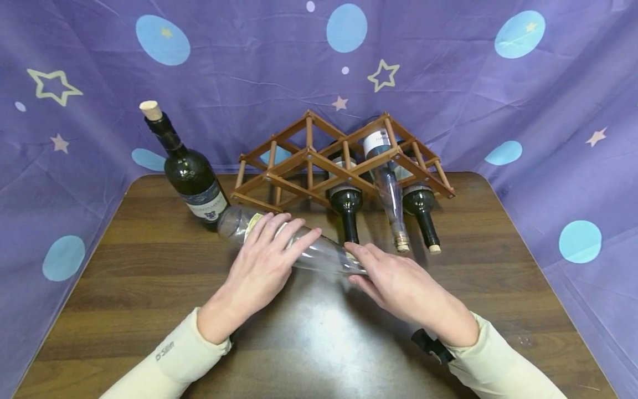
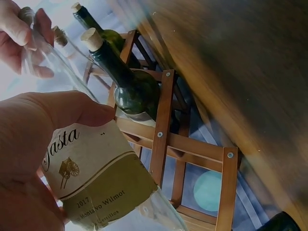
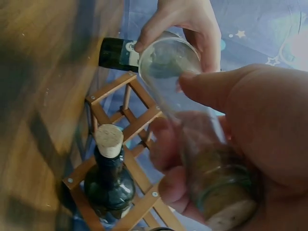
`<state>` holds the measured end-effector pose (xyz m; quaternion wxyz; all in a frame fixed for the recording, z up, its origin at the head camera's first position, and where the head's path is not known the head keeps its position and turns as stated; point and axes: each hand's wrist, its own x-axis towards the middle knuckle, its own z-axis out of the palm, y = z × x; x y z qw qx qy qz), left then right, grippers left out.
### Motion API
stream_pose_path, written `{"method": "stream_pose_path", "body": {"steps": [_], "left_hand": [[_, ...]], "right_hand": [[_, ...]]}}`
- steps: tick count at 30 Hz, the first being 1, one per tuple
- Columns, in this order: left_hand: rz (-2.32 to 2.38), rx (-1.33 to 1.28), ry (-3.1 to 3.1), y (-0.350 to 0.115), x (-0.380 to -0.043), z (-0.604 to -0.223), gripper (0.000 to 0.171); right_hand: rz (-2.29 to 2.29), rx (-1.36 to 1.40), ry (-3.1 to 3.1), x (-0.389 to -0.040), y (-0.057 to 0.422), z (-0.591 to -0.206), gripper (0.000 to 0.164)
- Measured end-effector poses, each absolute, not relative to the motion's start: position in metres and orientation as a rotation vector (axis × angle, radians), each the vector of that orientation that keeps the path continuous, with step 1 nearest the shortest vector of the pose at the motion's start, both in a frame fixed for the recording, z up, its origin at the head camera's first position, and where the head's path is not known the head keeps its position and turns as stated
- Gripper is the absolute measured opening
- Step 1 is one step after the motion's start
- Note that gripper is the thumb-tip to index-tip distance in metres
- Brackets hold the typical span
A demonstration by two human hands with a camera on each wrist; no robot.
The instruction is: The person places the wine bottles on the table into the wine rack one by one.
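Observation:
A clear glass wine bottle (image 1: 324, 256) lies sideways between both hands, in front of the rack, its neck to the right. My left hand (image 1: 266, 260) grips its body over the cream and gold label (image 2: 103, 168). Around the neck curl the fingers of my right hand (image 1: 404, 282); the right wrist view shows a cork (image 3: 231, 211) in the mouth. Behind stands a wooden lattice wine rack (image 1: 309, 158). In it lie a green bottle (image 1: 347, 202), a clear bottle (image 1: 390, 188) and another green bottle (image 1: 420, 200), necks toward me.
A dark corked wine bottle (image 1: 191, 174) stands upright left of the rack, close to the held bottle's base. All sit on a brown wooden table (image 1: 149, 288). A purple curtain (image 1: 259, 66) with stars and dots hangs behind and at both sides.

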<state>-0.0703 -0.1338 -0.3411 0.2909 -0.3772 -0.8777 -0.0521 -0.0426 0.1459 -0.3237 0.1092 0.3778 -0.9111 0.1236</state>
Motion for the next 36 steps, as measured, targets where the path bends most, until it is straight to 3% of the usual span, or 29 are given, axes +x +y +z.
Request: {"method": "stream_pose_path", "body": {"steps": [11, 18, 25, 36], "left_hand": [[-0.139, -1.009, -2.353, -0.135, -0.074, -0.338, 0.071], [-0.169, -0.974, -2.369, -0.142, -0.076, -0.337, 0.089], [-0.233, -0.911, -2.307, -0.147, -0.079, -0.336, 0.092], [-0.331, -0.796, -2.271, -0.163, -0.087, -0.335, 0.112]], "right_hand": [[0.400, 1.069, -2.687, -0.041, 0.147, -0.331, 0.056], [0.477, 0.993, -2.744, -0.038, 0.150, -0.333, 0.058], [0.530, 0.954, -2.729, -0.035, 0.153, -0.332, 0.057], [0.581, 0.913, -2.742, -0.032, 0.158, -0.332, 0.056]]}}
